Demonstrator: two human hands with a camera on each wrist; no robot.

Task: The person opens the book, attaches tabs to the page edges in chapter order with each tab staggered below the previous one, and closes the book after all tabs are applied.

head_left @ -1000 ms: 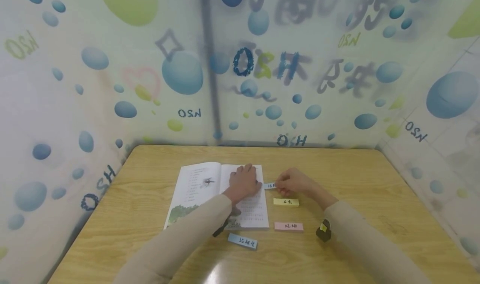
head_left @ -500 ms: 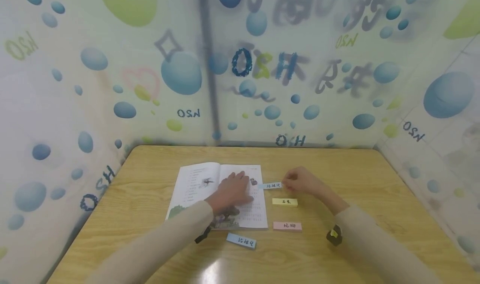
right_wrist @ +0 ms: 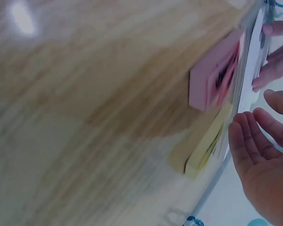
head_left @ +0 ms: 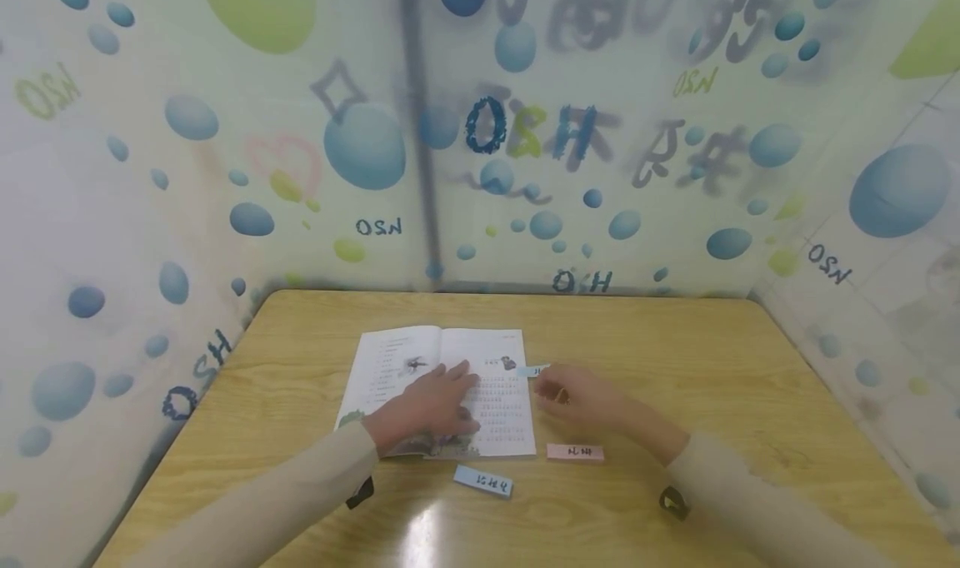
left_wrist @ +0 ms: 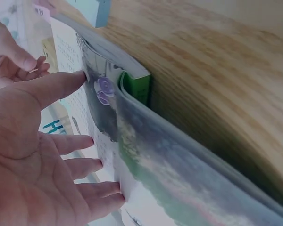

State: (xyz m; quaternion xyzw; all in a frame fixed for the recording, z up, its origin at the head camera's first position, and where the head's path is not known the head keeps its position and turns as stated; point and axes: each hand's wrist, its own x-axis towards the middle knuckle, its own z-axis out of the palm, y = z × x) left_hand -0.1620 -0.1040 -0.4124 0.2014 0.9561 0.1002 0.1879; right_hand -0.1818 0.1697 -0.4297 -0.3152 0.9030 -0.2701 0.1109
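An open book (head_left: 502, 418) lies on the table, with printed text and pictures on its pages. My left hand (head_left: 431, 406) rests on it with fingers spread across the middle and lower right page; the left wrist view shows its fingertips on the paper. At the book's right edge a light blue sticky strip (head_left: 528, 371) overlaps the page, its right end covered by my right hand (head_left: 581, 397). That hand is over the yellow sticky note pad (right_wrist: 207, 143), hidden in the head view. In the right wrist view its fingers are loosely bent, with nothing seen between them.
A pink sticky note pad (head_left: 575, 453) with handwriting lies right of the book's lower corner. Below the book sits a blue sticky note pad (head_left: 483, 480), also written on. The wooden table (head_left: 675, 326) meets a wall (head_left: 637, 251) printed with bubbles.
My right hand has drawn back from the blue strip, then come down and left over the yellow pad. My left hand has slid left and down from the right page's upper part.
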